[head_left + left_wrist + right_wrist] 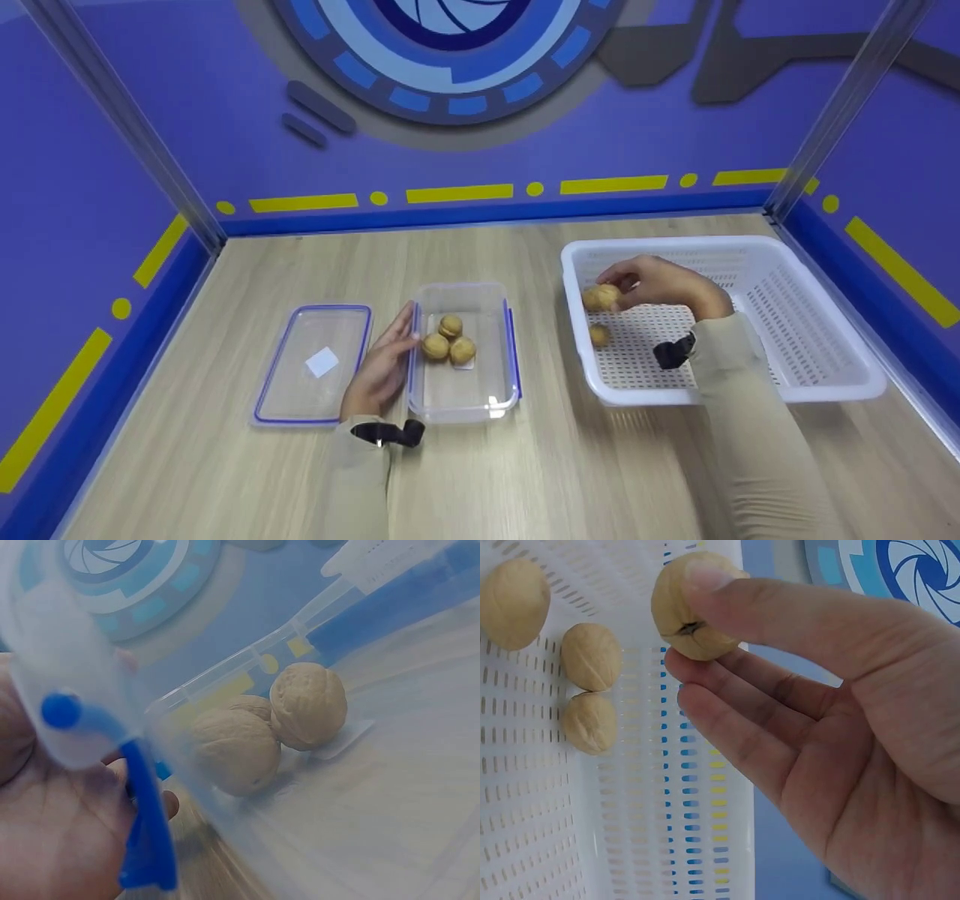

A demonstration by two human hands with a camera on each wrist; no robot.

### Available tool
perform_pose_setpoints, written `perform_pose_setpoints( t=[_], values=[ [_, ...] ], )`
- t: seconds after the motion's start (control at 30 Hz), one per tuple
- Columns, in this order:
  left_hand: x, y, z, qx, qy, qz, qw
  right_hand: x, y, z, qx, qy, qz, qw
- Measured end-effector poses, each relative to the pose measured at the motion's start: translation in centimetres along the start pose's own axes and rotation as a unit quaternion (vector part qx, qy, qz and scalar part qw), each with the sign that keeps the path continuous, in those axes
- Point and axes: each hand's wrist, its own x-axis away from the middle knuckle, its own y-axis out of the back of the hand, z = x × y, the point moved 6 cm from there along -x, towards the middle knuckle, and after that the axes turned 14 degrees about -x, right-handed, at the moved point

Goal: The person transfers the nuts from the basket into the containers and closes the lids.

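Observation:
My right hand (652, 285) is inside a white perforated basket (832, 375), pinching a walnut (694, 607) between thumb and fingertips. Below it in the right wrist view, other walnuts (590, 656) lie on the basket floor. My left hand (382, 367) rests along the left side of a clear plastic food container (465, 405), fingers fairly straight and touching its wall. Three walnuts (450, 346) sit together inside this container. In the left wrist view, a clear side flap with a blue seal (146, 817) partly covers the left palm.
Left of the container lies its clear lid (300, 390), edged in blue, with a white square label (322, 361). Both stand on a wood-grain table (525, 480). Blue-purple panels (465, 165) wall in the back and sides.

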Motion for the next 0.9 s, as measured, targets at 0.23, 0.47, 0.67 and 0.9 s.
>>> perform_pose_setpoints(
  t=[0.23, 0.47, 0.67, 0.9],
  values=[
    [-0.1, 0.1, -0.1, 0.001, -0.015, 0.011, 0.9998, 0.0, 0.0, 1.0, 0.002, 0.017, -0.008, 1.0],
    [-0.1, 0.1, 0.0, 0.0, -0.007, 0.005, 1.0, -0.1, -0.2, 1.8, 0.002, 0.021, -0.014, 1.0],
    [-0.1, 0.1, -0.1, 0.001, -0.008, 0.004, 1.0, -0.2, -0.4, 2.3, -0.01, 0.024, -0.018, 1.0],
    [-0.1, 0.1, 0.0, 0.005, -0.003, 0.003, 1.0, -0.5, -0.9, 3.2, -0.03, 0.034, -0.018, 0.999]
  ],
)
